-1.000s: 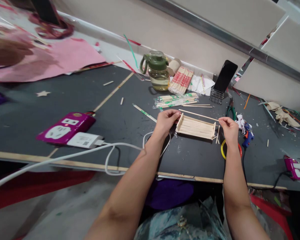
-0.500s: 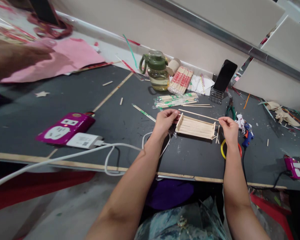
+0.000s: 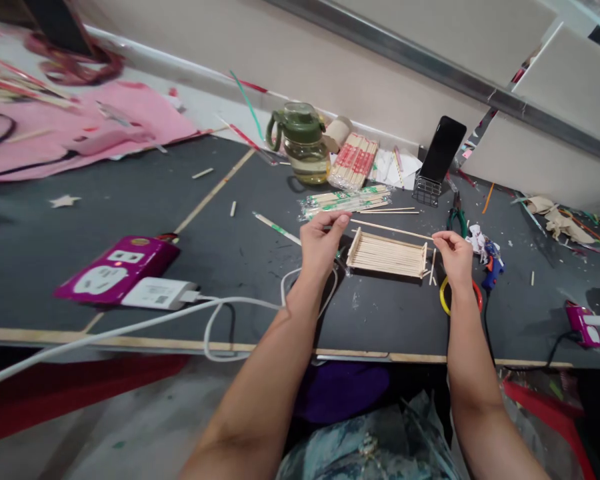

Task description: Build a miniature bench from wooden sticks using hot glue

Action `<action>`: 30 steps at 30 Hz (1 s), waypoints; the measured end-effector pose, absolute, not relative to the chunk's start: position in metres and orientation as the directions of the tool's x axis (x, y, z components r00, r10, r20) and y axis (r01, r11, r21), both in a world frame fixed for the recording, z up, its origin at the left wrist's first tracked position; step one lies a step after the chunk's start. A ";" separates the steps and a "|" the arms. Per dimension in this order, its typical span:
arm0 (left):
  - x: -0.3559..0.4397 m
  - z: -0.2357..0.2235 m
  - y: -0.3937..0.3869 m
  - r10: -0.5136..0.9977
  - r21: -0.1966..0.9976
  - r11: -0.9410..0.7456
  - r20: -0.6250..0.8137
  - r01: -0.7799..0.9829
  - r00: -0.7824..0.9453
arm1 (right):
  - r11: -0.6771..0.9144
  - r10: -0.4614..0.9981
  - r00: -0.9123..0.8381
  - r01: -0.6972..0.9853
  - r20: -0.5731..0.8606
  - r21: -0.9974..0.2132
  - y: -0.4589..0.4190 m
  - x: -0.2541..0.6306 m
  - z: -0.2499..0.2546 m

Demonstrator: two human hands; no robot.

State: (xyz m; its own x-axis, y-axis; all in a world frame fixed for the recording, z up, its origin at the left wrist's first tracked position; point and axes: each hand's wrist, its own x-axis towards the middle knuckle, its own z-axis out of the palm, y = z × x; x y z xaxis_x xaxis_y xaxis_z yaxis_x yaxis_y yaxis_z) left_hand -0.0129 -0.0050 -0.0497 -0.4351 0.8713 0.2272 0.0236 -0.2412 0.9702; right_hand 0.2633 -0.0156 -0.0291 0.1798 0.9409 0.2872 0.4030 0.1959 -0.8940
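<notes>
Center right of frame: your left hand [image 3: 321, 241] and right hand [image 3: 454, 255] pinch opposite ends of a thin wooden stick [image 3: 393, 229], above the small stick tray [image 3: 387, 255] on the dark table [image 3: 380, 320]. Upper center: green-lidded jug [image 3: 305, 150], red-banded stick bundle [image 3: 354, 160] just beside it. Right of these, black phone [image 3: 444, 148], leaning in a wire stand [image 3: 427, 190]. Near your right hand: blue glue gun [image 3: 493, 265], pliers [image 3: 457, 217]. Left of frame: purple power strip [image 3: 117, 272], white adapter [image 3: 159, 293] plugged in; pink cloth [image 3: 145, 117] at upper left.
</notes>
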 end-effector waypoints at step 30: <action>-0.009 -0.062 0.002 0.883 0.987 -0.150 0.110 -0.053 -0.456 | 0.222 0.936 0.139 0.481 0.324 -0.848 -0.019 0.272 -0.025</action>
